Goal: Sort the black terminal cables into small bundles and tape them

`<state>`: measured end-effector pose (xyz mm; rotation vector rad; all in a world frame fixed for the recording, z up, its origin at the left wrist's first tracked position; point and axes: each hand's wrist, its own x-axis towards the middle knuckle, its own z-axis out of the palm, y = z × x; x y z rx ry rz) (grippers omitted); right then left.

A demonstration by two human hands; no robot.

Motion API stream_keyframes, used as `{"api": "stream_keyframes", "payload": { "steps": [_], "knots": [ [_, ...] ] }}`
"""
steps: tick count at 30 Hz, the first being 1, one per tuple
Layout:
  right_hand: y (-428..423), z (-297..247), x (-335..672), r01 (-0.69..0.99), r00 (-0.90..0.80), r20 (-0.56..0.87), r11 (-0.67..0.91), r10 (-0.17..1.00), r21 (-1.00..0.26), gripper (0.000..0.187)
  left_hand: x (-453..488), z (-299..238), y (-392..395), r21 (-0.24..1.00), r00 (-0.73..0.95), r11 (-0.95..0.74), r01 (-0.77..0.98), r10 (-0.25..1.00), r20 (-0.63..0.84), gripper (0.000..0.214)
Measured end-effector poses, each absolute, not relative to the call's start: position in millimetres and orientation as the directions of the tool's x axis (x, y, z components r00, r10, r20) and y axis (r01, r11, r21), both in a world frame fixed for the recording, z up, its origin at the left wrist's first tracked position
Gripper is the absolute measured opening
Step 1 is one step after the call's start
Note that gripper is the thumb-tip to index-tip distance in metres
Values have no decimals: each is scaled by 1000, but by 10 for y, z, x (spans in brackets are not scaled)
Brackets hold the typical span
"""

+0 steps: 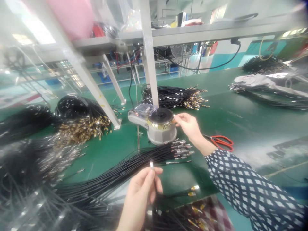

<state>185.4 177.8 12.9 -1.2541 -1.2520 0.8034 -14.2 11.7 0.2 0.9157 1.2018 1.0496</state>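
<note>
My left hand [145, 189] is closed in a pinch around a thin black cable, whose pale metal tip [151, 164] sticks up above the thumb. My right hand [189, 126] reaches to the right edge of a round tape dispenser [161, 134] with a black disc on top and yellowish tabs around its rim. Thumb and forefinger are pressed together there; what lies between them is too small to make out. A bundle of black cables [141, 163] with metal ends lies between the dispenser and my left hand.
Red-handled scissors [222, 142] lie right of my right forearm. More cable bundles lie behind the dispenser [173, 96], at the left [79, 118] and far right [271, 96]. Metal posts [150, 64] carry a shelf [204, 32] over the green table [216, 93]. Gold-tipped cable ends [192, 191] are near the front.
</note>
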Motion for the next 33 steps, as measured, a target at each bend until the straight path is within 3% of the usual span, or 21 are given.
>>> {"api": "stream_keyframes", "payload": {
  "steps": [6,10,14,16,18,20,26,33],
  "knots": [
    [1781,183,1855,209,224,232,186,947,-960,21,-136,15,125,946,60,285,-155,958,-279,37],
    [1677,278,1812,285,223,309,241,925,-928,16,-130,37,114,942,44,284,-179,959,-281,37],
    [1320,362,1695,300,81,414,374,907,-877,15,-130,85,94,936,33,266,-231,964,-265,38],
    [1088,360,1643,145,-124,236,253,964,-957,18,-136,107,85,942,22,234,-241,971,-236,39],
    [880,330,1610,58,-359,34,59,933,-997,20,-143,124,77,951,12,201,-234,979,-204,41],
    [732,295,1589,52,-439,-36,-14,898,-999,21,-146,143,65,961,11,183,-206,983,-185,41],
    [621,283,1526,133,-464,26,99,886,-986,16,-130,212,9,980,-42,169,-106,984,-174,38],
    [622,285,1503,116,-467,99,172,879,-978,14,-129,229,-29,982,-50,160,-100,985,-166,38]
  ]
}}
